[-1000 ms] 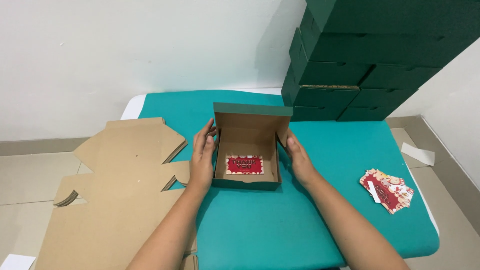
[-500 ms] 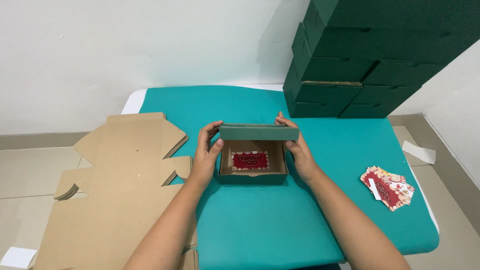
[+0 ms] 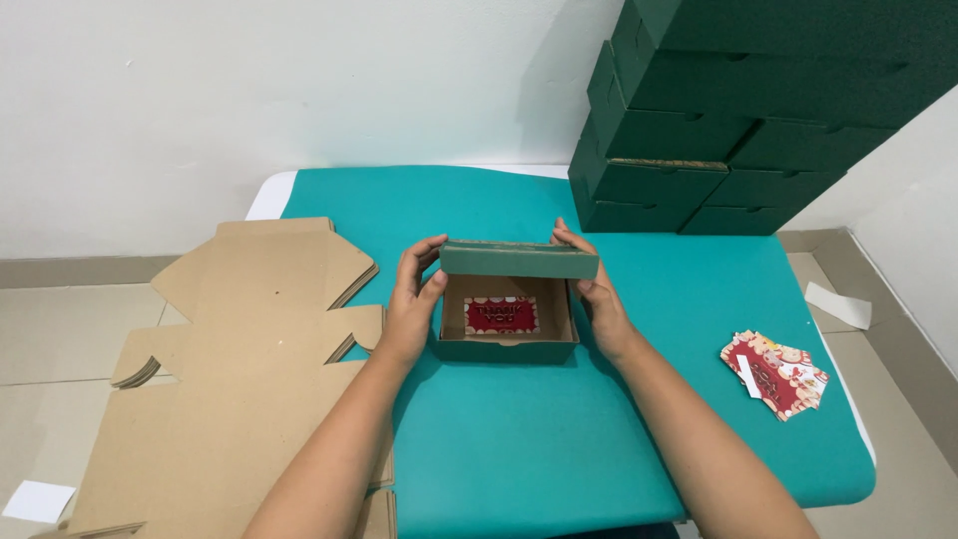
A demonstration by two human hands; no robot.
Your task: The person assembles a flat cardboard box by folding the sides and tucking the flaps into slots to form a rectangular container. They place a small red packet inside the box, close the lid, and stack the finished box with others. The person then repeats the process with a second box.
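Observation:
A small dark green cardboard box (image 3: 507, 349) with a brown inside sits in the middle of the teal table (image 3: 559, 439). A red card (image 3: 501, 314) lies flat on its floor. The box's hinged lid (image 3: 519, 260) is tipped forward over the back half of the box. My left hand (image 3: 412, 304) grips the left side of the box and lid. My right hand (image 3: 597, 294) grips the right side, fingers on the lid's corner.
A stack of flat brown cardboard blanks (image 3: 235, 369) lies to the left, hanging off the table. Several closed green boxes (image 3: 718, 110) are piled at the back right against the wall. A small pile of red cards (image 3: 776, 372) lies near the right edge.
The lid has swung from upright down toward the box opening, and both hands moved with it. The box stays in the same place.

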